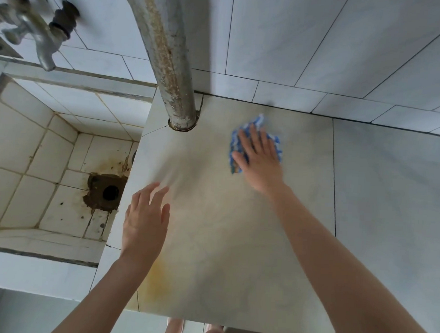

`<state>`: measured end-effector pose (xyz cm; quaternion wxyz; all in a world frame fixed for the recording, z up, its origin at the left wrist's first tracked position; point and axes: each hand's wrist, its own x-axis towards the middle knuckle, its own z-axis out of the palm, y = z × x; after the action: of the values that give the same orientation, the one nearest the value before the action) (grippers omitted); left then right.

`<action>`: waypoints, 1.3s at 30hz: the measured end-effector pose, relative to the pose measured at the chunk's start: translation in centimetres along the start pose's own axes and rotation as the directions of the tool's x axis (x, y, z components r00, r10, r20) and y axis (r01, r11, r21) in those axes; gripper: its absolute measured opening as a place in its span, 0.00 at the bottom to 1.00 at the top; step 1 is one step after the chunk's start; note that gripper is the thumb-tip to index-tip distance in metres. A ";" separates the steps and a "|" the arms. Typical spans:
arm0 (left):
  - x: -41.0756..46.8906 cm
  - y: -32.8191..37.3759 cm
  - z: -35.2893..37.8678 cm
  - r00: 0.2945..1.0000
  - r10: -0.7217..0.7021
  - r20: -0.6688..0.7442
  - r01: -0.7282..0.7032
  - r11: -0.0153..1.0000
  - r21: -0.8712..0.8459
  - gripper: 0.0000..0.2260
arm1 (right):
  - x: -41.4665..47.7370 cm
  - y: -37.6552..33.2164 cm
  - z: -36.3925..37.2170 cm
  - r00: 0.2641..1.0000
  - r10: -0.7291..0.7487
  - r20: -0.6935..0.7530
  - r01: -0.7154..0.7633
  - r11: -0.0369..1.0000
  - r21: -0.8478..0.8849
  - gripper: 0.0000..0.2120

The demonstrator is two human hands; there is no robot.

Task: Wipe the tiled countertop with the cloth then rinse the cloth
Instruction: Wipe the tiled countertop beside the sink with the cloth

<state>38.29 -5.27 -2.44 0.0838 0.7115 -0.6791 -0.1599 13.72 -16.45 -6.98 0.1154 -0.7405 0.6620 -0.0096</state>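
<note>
Pressing flat on the blue-and-white cloth (256,140), the right hand (259,159) lies with straight, spread fingers over it, far back on the tiled countertop (222,243) and near the wall tiles (349,58); the cloth is bunched under the palm, its edges showing past the fingertips and on both sides of the hand; the left hand (144,221) is held at the countertop's left edge, fingers straight and slightly apart, holding nothing; whether it touches the tile cannot be told, since the fingertips are blurred. A rusty metal pipe (166,52) goes down through the countertop's back left corner, well left of the cloth; a yellowish stain (158,278) marks the tile near the left forearm. Left of the countertop sits a lower tiled sink basin (34,160) with a dark drain hole (110,192) ringed by brown grime; above the basin a metal tap (41,39) juts from the wall.
</note>
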 end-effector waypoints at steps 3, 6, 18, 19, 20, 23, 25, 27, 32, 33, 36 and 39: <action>0.0 -0.1 0.0 1.000 0.002 -0.003 -0.002 1.000 -0.001 0.15 | 0.3 5.5 -0.2 0.982 0.186 -0.015 -0.187 0.982 -0.042 0.40; 0.0 -0.1 0.1 1.000 0.010 -0.007 -0.010 1.000 0.005 0.15 | 0.8 9.6 -1.2 0.920 0.391 -0.019 -0.390 0.920 0.018 0.34; 0.1 -0.3 0.3 1.000 -0.006 -0.012 0.006 1.000 0.005 0.15 | 4.9 4.1 -1.6 0.964 0.264 0.005 -0.264 0.962 0.064 0.29; 0.0 -0.3 0.3 1.000 -0.006 -0.014 0.006 1.000 0.004 0.15 | 5.1 3.3 -1.6 0.980 0.198 0.010 -0.198 0.978 0.063 0.28; 0.0 -0.3 0.3 1.000 -0.006 -0.017 0.006 1.000 0.002 0.15 | 5.5 2.4 -1.7 0.991 0.136 0.013 -0.136 0.989 0.058 0.28; 0.0 -0.3 0.3 1.000 -0.008 -0.023 0.008 1.000 -0.006 0.15 | 6.9 0.3 -1.6 0.998 -0.017 0.060 0.016 1.000 0.014 0.28; 0.0 -0.3 0.3 1.000 -0.002 -0.027 0.002 1.000 -0.010 0.15 | 7.7 -0.8 -1.3 0.986 -0.131 0.106 0.136 0.990 -0.041 0.30; 0.0 -0.5 0.3 1.000 0.004 -0.028 -0.005 1.000 -0.017 0.15 | 8.7 -1.7 -1.2 0.974 -0.187 0.125 0.194 0.980 -0.050 0.30; 0.0 -0.6 0.2 1.000 0.004 -0.018 -0.005 0.999 -0.036 0.15 | 9.2 -3.8 -0.9 0.964 -0.241 0.111 0.246 0.969 -0.032 0.27; 0.0 -0.6 0.2 1.000 0.005 -0.013 -0.005 0.999 -0.042 0.15 | 8.8 -4.3 -0.8 0.960 -0.260 0.105 0.265 0.963 -0.044 0.27; 0.0 -0.8 0.0 1.000 0.004 -0.011 -0.005 0.996 -0.092 0.15 | 6.8 -5.4 -0.5 0.949 -0.299 0.096 0.306 0.950 -0.058 0.27; 0.1 -1.1 -0.4 0.999 -0.026 -0.023 0.022 0.989 -0.146 0.14 | 4.4 -6.3 0.2 0.949 -0.301 0.091 0.305 0.951 -0.042 0.35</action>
<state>39.45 -5.31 -2.47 0.1418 0.7134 -0.6560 -0.2013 20.48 -20.11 -6.60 0.1196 -0.8360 0.5351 0.0220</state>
